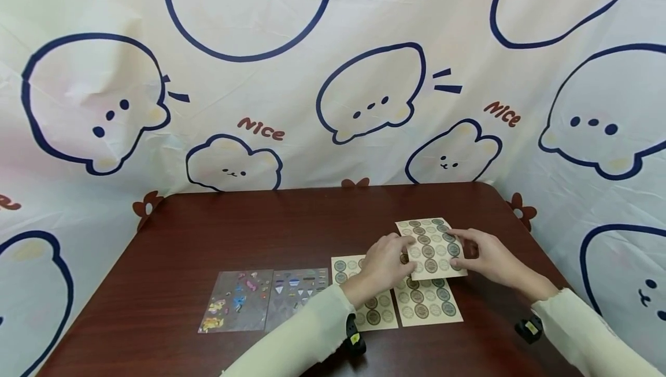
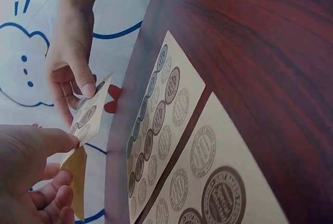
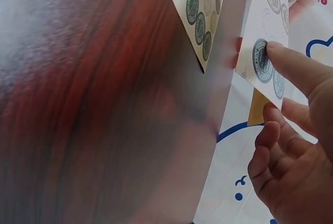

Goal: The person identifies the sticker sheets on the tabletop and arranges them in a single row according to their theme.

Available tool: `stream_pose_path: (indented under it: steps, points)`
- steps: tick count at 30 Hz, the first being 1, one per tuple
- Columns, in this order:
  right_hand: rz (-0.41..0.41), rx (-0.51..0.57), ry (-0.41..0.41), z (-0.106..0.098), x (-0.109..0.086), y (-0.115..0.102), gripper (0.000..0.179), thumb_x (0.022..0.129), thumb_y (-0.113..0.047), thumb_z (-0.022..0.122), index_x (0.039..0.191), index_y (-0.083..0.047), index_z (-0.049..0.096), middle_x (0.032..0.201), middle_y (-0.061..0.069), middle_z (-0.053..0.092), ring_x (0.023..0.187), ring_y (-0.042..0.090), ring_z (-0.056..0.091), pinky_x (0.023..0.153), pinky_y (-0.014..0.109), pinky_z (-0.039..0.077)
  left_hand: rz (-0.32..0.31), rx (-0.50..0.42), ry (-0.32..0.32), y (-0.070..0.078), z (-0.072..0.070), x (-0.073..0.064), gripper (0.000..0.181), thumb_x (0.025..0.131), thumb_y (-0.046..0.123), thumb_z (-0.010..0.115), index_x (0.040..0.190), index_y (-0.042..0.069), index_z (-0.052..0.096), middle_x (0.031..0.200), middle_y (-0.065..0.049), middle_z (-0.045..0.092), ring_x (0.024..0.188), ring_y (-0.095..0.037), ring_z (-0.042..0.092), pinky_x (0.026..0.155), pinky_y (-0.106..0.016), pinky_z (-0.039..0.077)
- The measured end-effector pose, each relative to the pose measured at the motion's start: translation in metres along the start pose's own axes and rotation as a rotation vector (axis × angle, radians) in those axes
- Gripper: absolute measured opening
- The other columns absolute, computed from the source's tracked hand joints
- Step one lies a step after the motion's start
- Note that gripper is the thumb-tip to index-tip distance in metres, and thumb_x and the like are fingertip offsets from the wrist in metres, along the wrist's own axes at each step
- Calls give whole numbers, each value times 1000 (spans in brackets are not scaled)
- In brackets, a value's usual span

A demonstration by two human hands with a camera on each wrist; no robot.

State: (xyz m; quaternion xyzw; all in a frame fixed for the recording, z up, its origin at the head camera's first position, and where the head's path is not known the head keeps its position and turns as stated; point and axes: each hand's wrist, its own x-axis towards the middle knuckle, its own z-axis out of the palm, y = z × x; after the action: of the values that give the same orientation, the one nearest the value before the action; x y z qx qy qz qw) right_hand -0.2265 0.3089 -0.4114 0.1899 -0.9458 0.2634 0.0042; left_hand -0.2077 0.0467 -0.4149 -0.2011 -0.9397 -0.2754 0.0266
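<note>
Both hands hold up a cream sheet of round stickers (image 1: 434, 250), printed with dark and pale seals, above the table. My left hand (image 1: 382, 262) pinches its left edge between thumb and fingers. At the opposite edge, my right hand (image 1: 486, 257) grips with the thumb on the printed face (image 3: 255, 31) and fingers behind. A yellow-brown paper surface (image 2: 79, 182) shows below the printed face in both wrist views. Under the hands, two similar sticker sheets lie side by side: a left one (image 1: 386, 310), partly covered by the left hand and sleeve, and a right one (image 1: 429, 305), overlapped by the raised sheet.
Left of the cream sheets lie two clear sheets with small colourful stickers, one with cartoon figures (image 1: 241, 302) and one with little shapes (image 1: 299, 284). The left sleeve crosses the second. Beyond the dark wooden table (image 1: 270, 221) hangs a patterned cloth (image 1: 302, 93).
</note>
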Motion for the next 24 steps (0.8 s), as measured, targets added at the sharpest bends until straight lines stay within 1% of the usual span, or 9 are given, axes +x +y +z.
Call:
stream_pose_path:
  steps: [1,5,8,11,15,18,24]
  points:
    - [0,-3,2,0,-1,1,67,84,-30,83,140,-5,58,92,2,58,71,9,46,59,24,39,3,-1,-3,1,1,0,47,89,30,77,135,25,66,101,5,67,79,-4,51,63,-18,38]
    - [-7,-27,22,1,-7,4,66,83,-30,84,139,-5,60,105,6,64,77,11,47,63,25,37,21,2,-10,4,3,-1,46,90,30,76,135,24,66,98,6,66,78,-4,50,63,-18,38]
    - [8,-29,17,0,-11,5,67,83,-31,84,139,-5,59,105,7,64,77,10,46,62,24,37,25,7,-16,7,5,-1,46,90,30,76,134,24,66,98,6,65,77,-3,49,65,-17,38]
    - [32,-18,13,0,-16,8,67,83,-32,83,140,-5,59,95,3,61,69,7,44,58,24,37,34,0,-18,11,8,-2,45,89,28,76,133,24,67,98,7,66,75,-2,47,64,-17,38]
    - [34,-12,28,-2,-21,11,66,84,-32,83,139,-5,59,85,1,56,61,4,41,54,25,36,36,-12,-18,15,13,-4,44,89,27,77,132,25,67,97,9,67,71,0,46,62,-15,37]
    - [33,-7,33,-4,-23,13,65,84,-33,83,138,-6,60,82,1,53,58,4,40,51,25,37,26,-9,-20,17,16,-4,44,89,27,77,131,27,67,97,10,67,70,2,46,62,-14,37]
    - [43,-22,42,-7,-27,14,65,83,-33,83,138,-6,60,80,1,52,57,4,39,50,25,36,17,14,-12,22,19,-4,44,87,27,78,130,28,68,96,13,67,72,2,49,63,-15,38]
